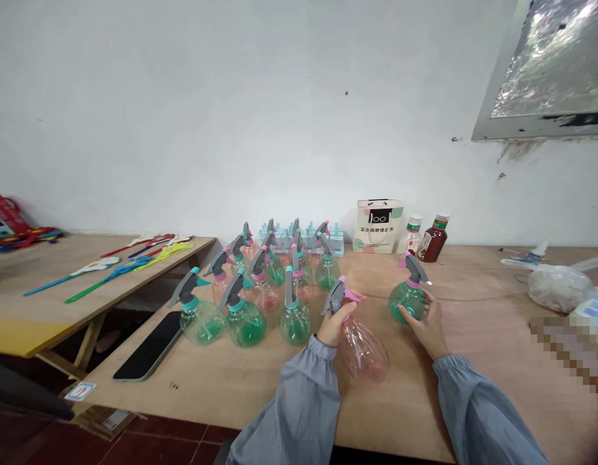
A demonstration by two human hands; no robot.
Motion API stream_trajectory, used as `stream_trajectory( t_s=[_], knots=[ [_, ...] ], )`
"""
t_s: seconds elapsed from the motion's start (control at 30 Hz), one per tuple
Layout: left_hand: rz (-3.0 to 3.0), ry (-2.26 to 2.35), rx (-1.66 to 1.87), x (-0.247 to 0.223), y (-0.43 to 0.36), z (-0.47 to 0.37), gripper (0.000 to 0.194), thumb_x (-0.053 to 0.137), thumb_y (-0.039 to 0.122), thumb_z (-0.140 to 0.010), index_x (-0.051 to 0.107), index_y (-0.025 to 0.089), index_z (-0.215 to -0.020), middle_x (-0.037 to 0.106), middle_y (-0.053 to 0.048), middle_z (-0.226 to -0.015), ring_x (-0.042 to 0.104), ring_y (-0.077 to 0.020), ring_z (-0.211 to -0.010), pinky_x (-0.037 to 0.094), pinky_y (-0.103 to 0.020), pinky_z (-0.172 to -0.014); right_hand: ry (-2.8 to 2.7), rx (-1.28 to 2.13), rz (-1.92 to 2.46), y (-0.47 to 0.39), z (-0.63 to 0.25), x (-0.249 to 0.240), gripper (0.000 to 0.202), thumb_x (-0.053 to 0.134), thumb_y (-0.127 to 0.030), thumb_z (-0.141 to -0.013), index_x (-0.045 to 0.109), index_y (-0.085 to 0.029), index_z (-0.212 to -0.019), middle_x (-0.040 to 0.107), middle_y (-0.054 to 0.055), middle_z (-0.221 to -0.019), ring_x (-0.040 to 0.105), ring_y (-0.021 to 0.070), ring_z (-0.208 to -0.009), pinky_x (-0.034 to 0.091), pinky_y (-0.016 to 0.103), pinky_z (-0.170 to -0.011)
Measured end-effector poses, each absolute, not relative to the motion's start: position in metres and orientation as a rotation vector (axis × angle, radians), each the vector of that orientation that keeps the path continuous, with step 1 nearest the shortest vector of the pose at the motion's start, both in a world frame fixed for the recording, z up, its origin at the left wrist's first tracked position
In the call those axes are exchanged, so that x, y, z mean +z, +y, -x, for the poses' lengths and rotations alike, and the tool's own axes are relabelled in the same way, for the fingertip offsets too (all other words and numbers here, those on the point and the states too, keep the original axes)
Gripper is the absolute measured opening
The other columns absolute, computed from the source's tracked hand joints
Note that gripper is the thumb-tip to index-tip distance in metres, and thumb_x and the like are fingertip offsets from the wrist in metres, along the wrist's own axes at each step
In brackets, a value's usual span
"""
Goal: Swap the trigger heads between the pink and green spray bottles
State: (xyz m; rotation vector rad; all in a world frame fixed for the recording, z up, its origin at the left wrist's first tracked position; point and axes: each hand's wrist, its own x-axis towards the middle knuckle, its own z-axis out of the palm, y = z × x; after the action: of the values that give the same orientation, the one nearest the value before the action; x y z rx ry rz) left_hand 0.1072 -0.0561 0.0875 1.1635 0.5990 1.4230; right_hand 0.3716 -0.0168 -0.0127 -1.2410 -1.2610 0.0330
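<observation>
Left fingers [345, 312] closed round a pink bottle [364, 352] — right fingers [433, 310] curled wider, holding a green bottle [404, 298].

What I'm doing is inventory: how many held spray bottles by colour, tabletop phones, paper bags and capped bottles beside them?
Held clear pink plastic spray bottle: 1
Held clear green plastic spray bottle: 1
Black-screened phone: 1
Pale printed paper bag: 1
Green-banded, white-capped bottles: 2
Total: 6

From our head, the one view looks forward and slightly down over the table [371, 413], close behind the pink bottle [364, 352], facing the wall [279, 129] beyond it; no second view shares the scene.
</observation>
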Motion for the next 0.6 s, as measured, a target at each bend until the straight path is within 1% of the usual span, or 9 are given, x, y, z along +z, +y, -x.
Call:
stream_trajectory(
  t_s=[0.17,0.23,0.3,0.33,0.37,0.47,0.5,0.53,0.6],
  knots=[
    [-1.167,0.709,1.51,0.0825,-0.053,-0.106,0.028,0.07,0.045,-0.07,0.059,0.019,-0.069,0.062,0.0,-0.067,0.06,-0.0156,-0.066,0.051,-0.034,-0.075,-1.243,0.04,1.262,-0.0227,-0.3664,-0.0089,0.084,0.078,-0.061,-0.067,0.046,-0.02,-0.133,0.05,0.016,-0.127,0.057,0.0314,-0.112,0.051,0.053,-0.094],
    [-1.282,0.695,1.507,0.0813,-0.0522,-0.1052,0.025,0.069,0.043,-0.071,0.062,0.019,-0.072,0.065,-0.002,-0.071,0.063,-0.0177,-0.074,0.05,-0.036,-0.083,-1.249,0.066,1.249,-0.0237,-0.3662,-0.0091,0.085,0.078,-0.06,-0.067,0.046,-0.02,-0.133,0.05,0.016,-0.128,0.058,0.0307,-0.109,0.052,0.052,-0.092],
    [-1.394,0.641,1.48,0.0807,-0.0518,-0.1049,0.024,0.069,0.041,-0.072,0.067,0.019,-0.081,0.068,-0.004,-0.081,0.065,-0.0207,-0.085,0.048,-0.039,-0.092,-1.255,0.086,1.238,-0.0235,-0.3671,-0.0105,0.085,0.079,-0.059,-0.067,0.045,-0.02,-0.134,0.05,0.016,-0.129,0.059,0.0297,-0.107,0.054,0.051,-0.09],
    [-1.419,0.629,1.477,0.0804,-0.0517,-0.1048,0.024,0.069,0.041,-0.073,0.068,0.019,-0.083,0.069,-0.005,-0.082,0.065,-0.0212,-0.087,0.048,-0.039,-0.093,-1.259,0.096,1.232,-0.023,-0.3679,-0.0115,0.085,0.079,-0.058,-0.067,0.045,-0.021,-0.135,0.05,0.016,-0.129,0.06,0.0292,-0.106,0.055,0.05,-0.089],
    [-1.419,0.636,1.491,0.0803,-0.0516,-0.1046,0.024,0.068,0.041,-0.074,0.068,0.019,-0.082,0.068,-0.004,-0.081,0.065,-0.0207,-0.085,0.048,-0.039,-0.092,-1.262,0.101,1.227,-0.0224,-0.3687,-0.0127,0.085,0.079,-0.058,-0.067,0.044,-0.021,-0.135,0.05,0.016,-0.129,0.06,0.029,-0.106,0.055,0.05,-0.088],
    [-1.35,0.714,1.565,0.0822,-0.0521,-0.1026,0.025,0.066,0.045,-0.076,0.062,0.021,-0.068,0.062,-0.001,-0.068,0.06,-0.0172,-0.069,0.051,-0.037,-0.08,-1.259,0.095,1.226,-0.0203,-0.371,-0.0159,0.086,0.079,-0.058,-0.066,0.044,-0.021,-0.135,0.051,0.015,-0.129,0.059,0.0295,-0.108,0.055,0.051,-0.09],
    [-1.352,0.727,1.569,0.0838,-0.0527,-0.1016,0.027,0.066,0.046,-0.076,0.061,0.021,-0.066,0.061,-0.001,-0.066,0.059,-0.017,-0.068,0.051,-0.036,-0.079,-1.259,0.093,1.225,-0.0197,-0.3716,-0.0167,0.086,0.079,-0.058,-0.066,0.044,-0.021,-0.135,0.051,0.015,-0.129,0.059,0.0298,-0.109,0.055,0.051,-0.091],
    [-1.375,0.72,1.555,0.0857,-0.0536,-0.1006,0.026,0.066,0.046,-0.076,0.062,0.022,-0.067,0.062,-0.001,-0.068,0.06,-0.0177,-0.071,0.051,-0.037,-0.081,-1.26,0.093,1.224,-0.0192,-0.3719,-0.0173,0.086,0.079,-0.059,-0.066,0.044,-0.021,-0.135,0.051,0.015,-0.129,0.059,0.03,-0.11,0.054,0.052,-0.091],
    [-1.449,0.668,1.497,0.0886,-0.0552,-0.0994,0.024,0.068,0.045,-0.075,0.066,0.021,-0.075,0.067,-0.003,-0.079,0.063,-0.0198,-0.083,0.05,-0.039,-0.09,-1.262,0.098,1.217,-0.0186,-0.3723,-0.018,0.087,0.079,-0.059,-0.066,0.044,-0.021,-0.135,0.051,0.016,-0.129,0.058,0.0302,-0.111,0.054,0.052,-0.092]
  ],
)
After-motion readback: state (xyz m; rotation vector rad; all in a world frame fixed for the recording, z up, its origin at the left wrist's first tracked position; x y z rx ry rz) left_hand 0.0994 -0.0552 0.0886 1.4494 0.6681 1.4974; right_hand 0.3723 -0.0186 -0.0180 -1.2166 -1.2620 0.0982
